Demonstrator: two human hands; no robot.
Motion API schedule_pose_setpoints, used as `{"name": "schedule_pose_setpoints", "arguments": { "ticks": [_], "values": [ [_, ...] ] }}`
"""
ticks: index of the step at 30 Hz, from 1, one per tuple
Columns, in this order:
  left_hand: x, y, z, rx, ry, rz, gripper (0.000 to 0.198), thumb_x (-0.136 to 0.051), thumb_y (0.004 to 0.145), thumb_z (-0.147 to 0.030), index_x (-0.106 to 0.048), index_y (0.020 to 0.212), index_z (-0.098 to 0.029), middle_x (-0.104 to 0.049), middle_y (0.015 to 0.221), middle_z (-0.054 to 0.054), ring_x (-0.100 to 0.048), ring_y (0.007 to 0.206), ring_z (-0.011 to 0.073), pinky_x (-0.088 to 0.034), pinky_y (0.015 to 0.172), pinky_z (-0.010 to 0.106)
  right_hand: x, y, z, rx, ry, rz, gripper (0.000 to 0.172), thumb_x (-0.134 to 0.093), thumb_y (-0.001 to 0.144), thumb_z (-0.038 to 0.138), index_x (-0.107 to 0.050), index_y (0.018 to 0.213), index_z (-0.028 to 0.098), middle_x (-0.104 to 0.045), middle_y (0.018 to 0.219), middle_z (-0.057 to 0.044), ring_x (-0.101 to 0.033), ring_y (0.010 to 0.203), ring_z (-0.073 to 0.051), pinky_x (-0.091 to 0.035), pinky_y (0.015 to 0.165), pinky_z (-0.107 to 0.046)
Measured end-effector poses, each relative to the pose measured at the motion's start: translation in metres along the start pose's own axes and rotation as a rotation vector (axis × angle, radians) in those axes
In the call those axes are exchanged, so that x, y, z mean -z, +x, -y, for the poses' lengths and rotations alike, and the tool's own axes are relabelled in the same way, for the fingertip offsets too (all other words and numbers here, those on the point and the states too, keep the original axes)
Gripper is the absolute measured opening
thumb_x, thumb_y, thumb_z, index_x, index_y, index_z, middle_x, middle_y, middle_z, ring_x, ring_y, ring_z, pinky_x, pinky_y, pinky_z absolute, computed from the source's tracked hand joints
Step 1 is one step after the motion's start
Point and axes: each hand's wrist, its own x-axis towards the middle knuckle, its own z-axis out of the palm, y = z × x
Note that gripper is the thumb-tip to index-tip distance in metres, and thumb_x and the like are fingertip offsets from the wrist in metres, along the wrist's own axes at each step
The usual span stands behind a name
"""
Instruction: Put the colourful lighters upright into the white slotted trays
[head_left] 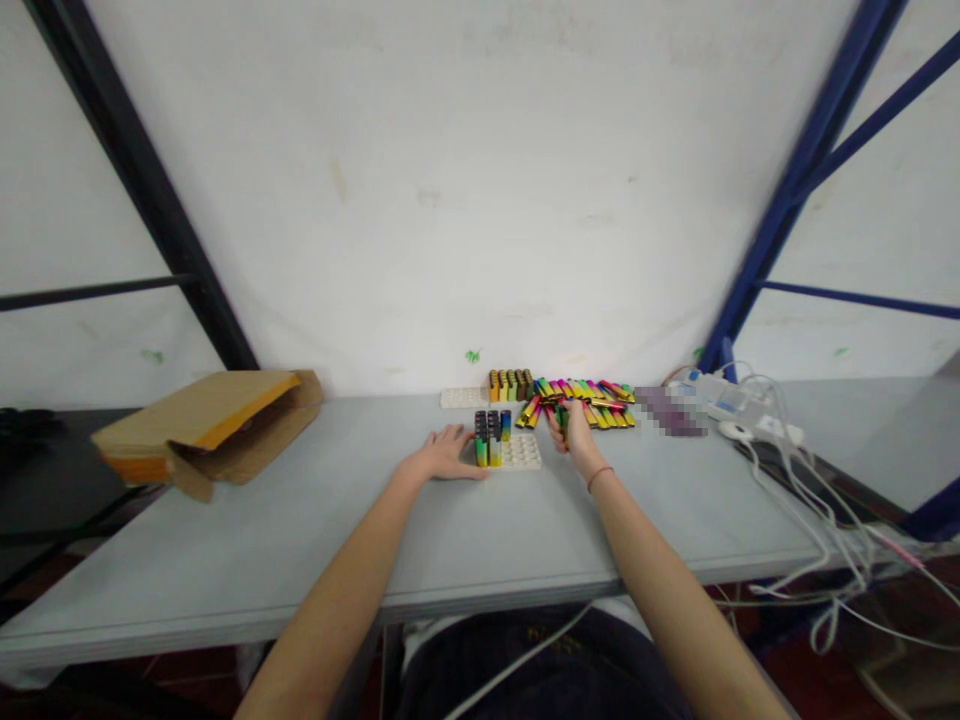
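Note:
A white tray with rows of round holes (521,452) lies on the table before me. Colourful lighters with dark tops (481,452) stand upright in its left part, and a blue one (506,425) stands behind them. My left hand (448,455) is at the tray's left end, fingers apart, thumb along the front edge. Past the tray's right end, my right hand (576,430) is closed on a lighter (562,424), dark green where it shows and mostly hidden by the fingers. Behind that hand lies a pile of loose shiny multicoloured lighters (611,415).
Another white tray (463,398) sits by the wall, with upright yellow and orange lighters (510,385) at its right. An open cardboard box (206,420) lies at the left. A power strip (724,400) and tangled white cables (799,480) occupy the right side.

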Motion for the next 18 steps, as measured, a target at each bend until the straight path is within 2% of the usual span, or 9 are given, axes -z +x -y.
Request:
{"name": "schedule_pose_setpoints", "arguments": {
  "ticks": [3,9,14,18],
  "values": [
    [-0.0015,0.0013,0.0011,0.002,0.003,0.001,0.099,-0.048,0.067,-0.08,-0.029,0.142,-0.018,-0.021,0.151,0.017,-0.016,0.138,0.0351,-0.013,0.109,0.052,-0.0023,-0.0026,0.0013,-0.019,0.06,-0.072,0.045,-0.021,0.088,0.046,-0.028,0.05,0.023,-0.017,0.036,0.007,-0.011,0.03,-0.007,-0.006,0.033,-0.023],
    [0.0009,-0.0003,-0.0015,0.008,-0.001,0.009,0.099,-0.049,0.068,-0.078,-0.028,0.143,-0.017,-0.019,0.151,0.018,-0.015,0.138,0.0346,-0.012,0.109,0.053,-0.0082,-0.0051,0.0019,0.027,0.084,-0.144,0.044,-0.022,0.088,0.044,-0.028,0.05,0.023,-0.018,0.036,0.006,-0.011,0.03,-0.007,-0.007,0.033,-0.023],
    [0.0039,-0.0032,-0.0042,0.006,0.0,0.015,0.098,-0.05,0.069,-0.077,-0.028,0.143,-0.016,-0.019,0.151,0.018,-0.014,0.138,0.0351,-0.013,0.109,0.053,-0.0089,-0.0032,0.0,0.013,0.095,-0.22,0.044,-0.027,0.086,0.048,-0.03,0.051,0.023,-0.019,0.035,0.007,-0.011,0.029,-0.006,-0.007,0.032,-0.021],
    [0.0045,-0.004,-0.0051,0.014,0.001,0.014,0.098,-0.05,0.069,-0.076,-0.027,0.143,-0.017,-0.02,0.15,0.018,-0.015,0.138,0.0349,-0.013,0.109,0.054,-0.0059,-0.0014,-0.0012,0.029,0.126,-0.202,0.045,-0.025,0.088,0.048,-0.029,0.05,0.023,-0.017,0.035,0.007,-0.01,0.03,-0.007,-0.007,0.03,-0.021]
  ]
}}
